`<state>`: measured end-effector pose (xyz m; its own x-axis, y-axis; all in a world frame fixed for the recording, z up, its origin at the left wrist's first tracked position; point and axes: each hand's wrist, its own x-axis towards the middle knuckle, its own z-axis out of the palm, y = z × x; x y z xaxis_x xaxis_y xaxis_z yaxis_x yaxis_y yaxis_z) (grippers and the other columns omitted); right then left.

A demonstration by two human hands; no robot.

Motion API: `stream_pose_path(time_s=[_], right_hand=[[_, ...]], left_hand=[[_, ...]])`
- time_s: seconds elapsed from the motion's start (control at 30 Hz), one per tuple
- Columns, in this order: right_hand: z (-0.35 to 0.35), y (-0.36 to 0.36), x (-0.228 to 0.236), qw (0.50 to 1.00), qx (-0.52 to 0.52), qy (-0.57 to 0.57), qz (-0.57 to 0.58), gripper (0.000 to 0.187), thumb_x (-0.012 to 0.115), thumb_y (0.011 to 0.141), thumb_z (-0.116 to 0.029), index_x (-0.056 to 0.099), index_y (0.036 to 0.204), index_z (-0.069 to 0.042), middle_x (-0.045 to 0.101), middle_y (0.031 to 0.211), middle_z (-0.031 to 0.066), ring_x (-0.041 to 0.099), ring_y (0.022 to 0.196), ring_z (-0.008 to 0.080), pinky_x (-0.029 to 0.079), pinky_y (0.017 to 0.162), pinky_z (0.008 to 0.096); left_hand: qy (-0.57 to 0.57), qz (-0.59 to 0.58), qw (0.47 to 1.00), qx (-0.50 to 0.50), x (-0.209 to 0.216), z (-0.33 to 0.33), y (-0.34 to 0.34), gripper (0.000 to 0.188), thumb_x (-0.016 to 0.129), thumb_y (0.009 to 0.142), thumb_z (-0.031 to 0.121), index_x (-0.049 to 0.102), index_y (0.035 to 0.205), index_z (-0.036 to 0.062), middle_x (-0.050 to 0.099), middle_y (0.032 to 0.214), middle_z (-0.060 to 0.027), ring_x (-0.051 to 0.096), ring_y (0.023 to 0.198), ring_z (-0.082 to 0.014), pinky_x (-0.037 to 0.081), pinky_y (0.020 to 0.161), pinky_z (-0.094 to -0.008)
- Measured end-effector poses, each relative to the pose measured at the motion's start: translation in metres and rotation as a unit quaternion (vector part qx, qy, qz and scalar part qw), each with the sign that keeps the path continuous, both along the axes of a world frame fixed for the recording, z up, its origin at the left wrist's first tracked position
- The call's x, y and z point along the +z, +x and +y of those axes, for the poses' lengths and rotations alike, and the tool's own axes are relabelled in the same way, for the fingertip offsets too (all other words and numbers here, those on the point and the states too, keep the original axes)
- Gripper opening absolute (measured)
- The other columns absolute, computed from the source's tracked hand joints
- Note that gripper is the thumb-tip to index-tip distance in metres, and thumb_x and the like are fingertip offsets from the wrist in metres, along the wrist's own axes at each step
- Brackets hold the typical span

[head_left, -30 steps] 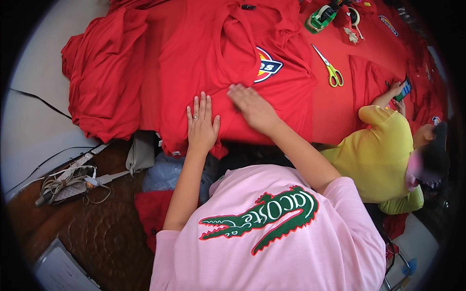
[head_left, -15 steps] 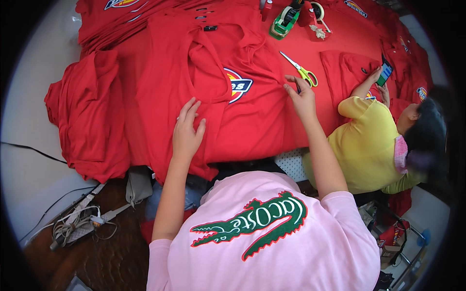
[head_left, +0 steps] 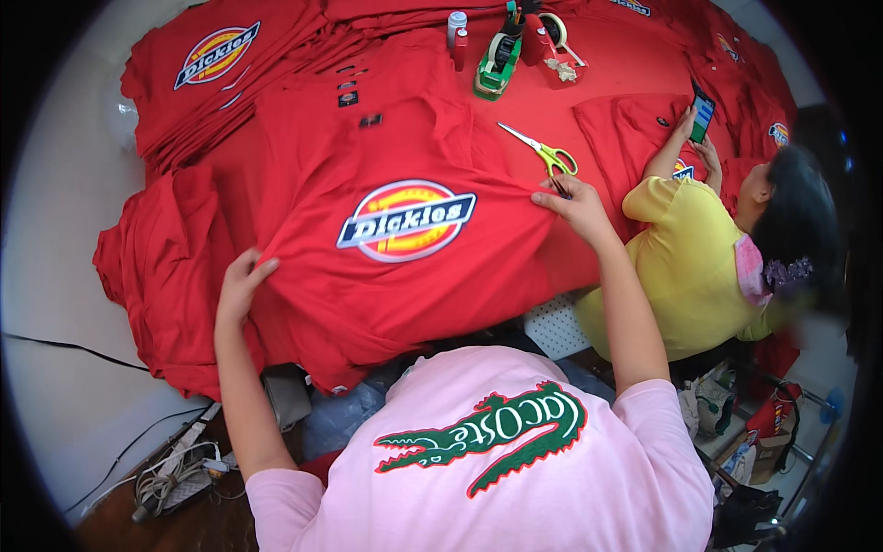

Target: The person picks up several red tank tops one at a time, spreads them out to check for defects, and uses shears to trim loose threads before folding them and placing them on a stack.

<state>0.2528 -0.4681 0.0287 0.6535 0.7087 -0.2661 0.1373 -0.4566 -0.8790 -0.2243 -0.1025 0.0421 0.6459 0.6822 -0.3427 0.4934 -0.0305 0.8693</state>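
Observation:
A red T-shirt (head_left: pixel 405 285) is stretched between my two hands, its chest bearing a printed yellow, orange and dark blue logo. My left hand (head_left: pixel 241 287) pinches the shirt's left side. On the right side, my right hand (head_left: pixel 578 210) grips the cloth near the logo's level. A small dark pointed tool (head_left: pixel 559 187) also sticks out of my right hand; its kind is hard to make out. Just beyond that hand lie scissors (head_left: pixel 544 153) with yellow-green handles. More red shirts lie layered beneath, their dark neck labels (head_left: pixel 347 98) in a row.
A red shirt pile (head_left: pixel 207 83) fills the far left, a crumpled red heap (head_left: pixel 166 276) the near left. Toward the back stand a green tape dispenser (head_left: pixel 498 69) and a red one (head_left: pixel 563 69). At right, a person in yellow (head_left: pixel 690 267) holds a phone (head_left: pixel 702 115).
My left hand has moved left and taken hold of the shirt's side. The cloth is now spread, showing the whole logo. My right hand keeps its hold. The view has shifted slightly.

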Motion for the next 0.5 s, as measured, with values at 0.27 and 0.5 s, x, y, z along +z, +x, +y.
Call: stream_pose_path(time_s=[0.27,0.5], right_hand=[[-0.067,-0.025,0.036,0.951,0.16,-0.214,0.157,0.025,0.088,0.085,-0.023,0.072,0.082,-0.004,0.064,0.074,-0.0021,0.055,0.071,0.0051,0.044,0.067,0.024],[-0.031,-0.095,-0.017,0.994,0.049,-0.036,0.094,0.021,0.078,0.092,-0.014,0.075,0.105,0.003,0.076,0.093,0.0066,0.067,0.083,0.0107,0.054,0.081,0.0284]], left_hand=[[-0.243,0.133,0.96,-0.038,0.033,-0.069,-0.122,0.016,0.083,0.086,0.014,0.069,0.083,0.0079,0.07,0.081,0.0024,0.063,0.078,-0.0069,0.048,0.076,-0.0249],[-0.114,0.133,0.984,-0.016,-0.031,-0.159,-0.059,0.042,0.085,0.089,0.022,0.07,0.119,-0.0036,0.068,0.097,0.0006,0.061,0.089,-0.0087,0.05,0.081,-0.0261]])
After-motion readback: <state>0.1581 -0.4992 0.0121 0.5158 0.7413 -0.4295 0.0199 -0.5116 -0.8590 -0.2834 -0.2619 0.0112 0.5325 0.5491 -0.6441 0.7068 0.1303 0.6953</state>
